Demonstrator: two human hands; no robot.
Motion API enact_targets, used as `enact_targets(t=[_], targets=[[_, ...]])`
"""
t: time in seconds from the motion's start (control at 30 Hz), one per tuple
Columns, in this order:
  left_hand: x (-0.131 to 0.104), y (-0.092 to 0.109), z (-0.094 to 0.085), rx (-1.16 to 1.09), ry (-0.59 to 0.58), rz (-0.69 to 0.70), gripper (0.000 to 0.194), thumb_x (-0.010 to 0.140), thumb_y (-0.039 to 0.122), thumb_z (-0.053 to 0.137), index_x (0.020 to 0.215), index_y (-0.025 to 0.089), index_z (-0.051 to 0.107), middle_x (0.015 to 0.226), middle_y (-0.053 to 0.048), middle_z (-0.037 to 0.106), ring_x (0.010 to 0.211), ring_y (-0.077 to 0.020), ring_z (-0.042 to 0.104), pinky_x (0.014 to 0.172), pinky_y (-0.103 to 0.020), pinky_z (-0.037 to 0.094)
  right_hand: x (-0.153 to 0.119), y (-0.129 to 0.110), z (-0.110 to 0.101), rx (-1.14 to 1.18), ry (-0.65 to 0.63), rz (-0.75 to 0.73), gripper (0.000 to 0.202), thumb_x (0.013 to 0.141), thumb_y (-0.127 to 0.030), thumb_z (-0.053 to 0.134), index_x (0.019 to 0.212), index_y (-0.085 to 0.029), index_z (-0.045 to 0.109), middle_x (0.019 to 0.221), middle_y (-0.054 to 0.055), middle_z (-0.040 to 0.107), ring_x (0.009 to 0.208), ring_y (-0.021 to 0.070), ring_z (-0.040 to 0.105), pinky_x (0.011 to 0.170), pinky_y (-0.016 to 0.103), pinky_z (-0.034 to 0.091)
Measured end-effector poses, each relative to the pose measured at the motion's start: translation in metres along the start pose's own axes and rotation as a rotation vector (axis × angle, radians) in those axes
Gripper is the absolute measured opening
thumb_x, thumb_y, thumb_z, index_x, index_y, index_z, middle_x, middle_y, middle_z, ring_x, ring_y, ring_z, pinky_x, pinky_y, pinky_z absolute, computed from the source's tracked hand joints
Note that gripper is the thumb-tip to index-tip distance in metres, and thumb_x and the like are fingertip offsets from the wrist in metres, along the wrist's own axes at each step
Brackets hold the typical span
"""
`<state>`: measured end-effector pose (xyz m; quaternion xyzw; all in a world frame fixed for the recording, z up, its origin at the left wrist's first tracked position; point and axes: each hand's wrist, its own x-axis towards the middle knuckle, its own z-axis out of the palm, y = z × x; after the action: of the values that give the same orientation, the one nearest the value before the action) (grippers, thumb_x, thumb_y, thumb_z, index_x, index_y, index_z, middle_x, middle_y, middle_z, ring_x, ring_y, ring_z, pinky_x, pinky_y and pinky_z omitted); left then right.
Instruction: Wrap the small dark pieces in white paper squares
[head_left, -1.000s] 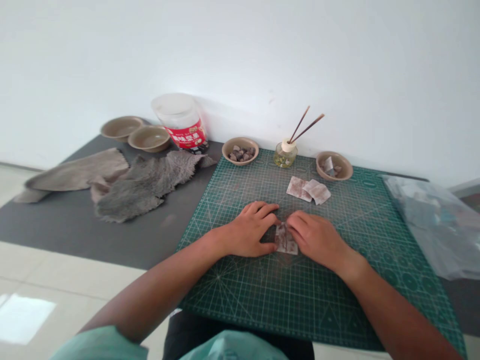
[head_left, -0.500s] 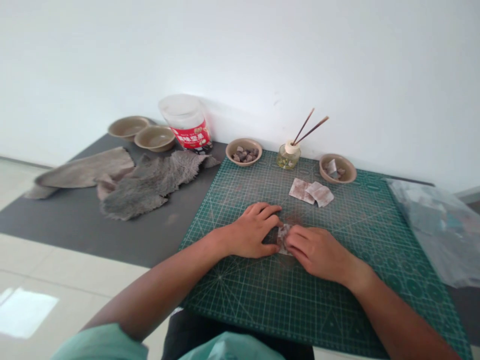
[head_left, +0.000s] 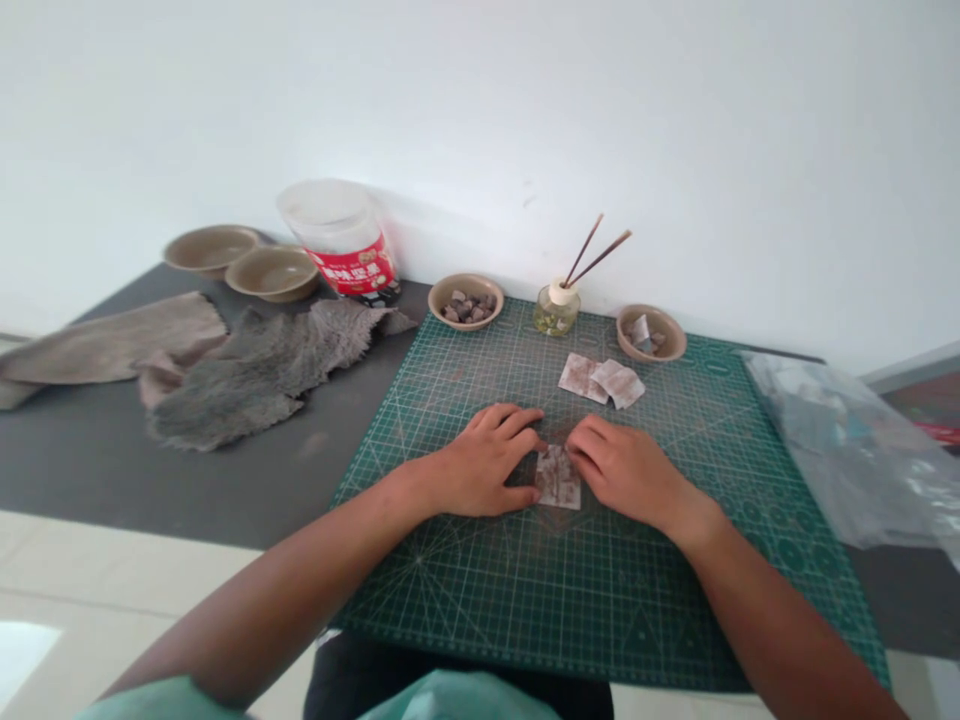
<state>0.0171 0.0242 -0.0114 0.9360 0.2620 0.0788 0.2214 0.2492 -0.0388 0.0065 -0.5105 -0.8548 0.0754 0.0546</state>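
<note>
A small white square [head_left: 559, 478] with brown smudges lies flat on the green cutting mat [head_left: 480, 590]. My left hand [head_left: 487, 462] rests on the mat with fingers spread, its thumb and a fingertip at the square's left edge. At the square's upper right, my right hand [head_left: 628, 470] has its fingers curled together; whatever is between the fingertips is hidden. Behind the hands lie two more smudged squares, one [head_left: 583, 377] partly overlapped by the other [head_left: 619, 383].
Along the wall stand a bowl of stones [head_left: 466, 302], a reed diffuser [head_left: 557, 308], a bowl with stones and a white piece [head_left: 651, 333], and a red-labelled jar [head_left: 341, 240]. Cloths [head_left: 262, 370] and two bowls [head_left: 274, 272] lie left. A plastic bag [head_left: 847, 440] covers the mat's right edge.
My right hand has moved from the middle of the square to its upper right edge, uncovering more of the smudged surface. The whole view has shifted slightly.
</note>
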Motion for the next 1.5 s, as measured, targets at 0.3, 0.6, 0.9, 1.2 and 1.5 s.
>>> enact_targets(t=[0.3, 0.6, 0.9, 1.2, 1.5], targets=[[0.0, 0.0, -0.001, 0.007, 0.006, 0.007, 0.048, 0.082, 0.044, 0.072, 0.123, 0.025, 0.055, 0.155, -0.009, 0.036, 0.141, -0.0361, 0.031, 0.115, -0.057, 0.027, -0.005, 0.001, -0.001, 0.034, 0.007, 0.053, 0.011, 0.099, -0.021, 0.052, 0.095, -0.02, 0.062, 0.095, 0.004, 0.064, 0.081, 0.0169, 0.062, 0.07, 0.029, 0.043], [0.0, 0.001, -0.002, 0.006, -0.018, -0.003, 0.048, 0.083, 0.044, 0.072, 0.122, 0.024, 0.056, 0.156, -0.01, 0.035, 0.142, -0.0369, 0.029, 0.115, -0.058, 0.027, -0.001, 0.003, 0.001, 0.024, 0.015, 0.008, 0.013, 0.1, -0.018, 0.05, 0.095, -0.019, 0.062, 0.096, 0.005, 0.065, 0.086, 0.0186, 0.062, 0.075, 0.031, 0.044], [0.0, 0.001, -0.002, 0.002, -0.015, 0.002, 0.049, 0.082, 0.045, 0.072, 0.123, 0.024, 0.055, 0.156, -0.011, 0.036, 0.142, -0.0367, 0.03, 0.114, -0.058, 0.028, 0.0, 0.004, -0.001, 0.027, -0.013, 0.002, 0.013, 0.1, -0.021, 0.05, 0.096, -0.019, 0.062, 0.095, 0.004, 0.064, 0.085, 0.0181, 0.062, 0.073, 0.031, 0.042], [-0.001, 0.002, -0.003, 0.017, -0.028, -0.003, 0.051, 0.079, 0.043, 0.073, 0.123, 0.023, 0.055, 0.157, -0.01, 0.034, 0.143, -0.0378, 0.028, 0.115, -0.058, 0.027, -0.01, -0.001, -0.002, 0.029, -0.083, -0.041, 0.014, 0.101, -0.023, 0.049, 0.095, -0.02, 0.06, 0.094, 0.003, 0.061, 0.078, 0.0162, 0.06, 0.068, 0.03, 0.04], [0.0, 0.002, -0.002, 0.009, -0.039, -0.009, 0.051, 0.08, 0.044, 0.073, 0.123, 0.023, 0.054, 0.157, -0.011, 0.033, 0.144, -0.0375, 0.026, 0.116, -0.058, 0.025, -0.001, 0.001, 0.001, -0.03, 0.0, -0.014, 0.013, 0.1, -0.019, 0.049, 0.098, -0.019, 0.063, 0.098, 0.005, 0.065, 0.085, 0.0181, 0.062, 0.072, 0.031, 0.042]])
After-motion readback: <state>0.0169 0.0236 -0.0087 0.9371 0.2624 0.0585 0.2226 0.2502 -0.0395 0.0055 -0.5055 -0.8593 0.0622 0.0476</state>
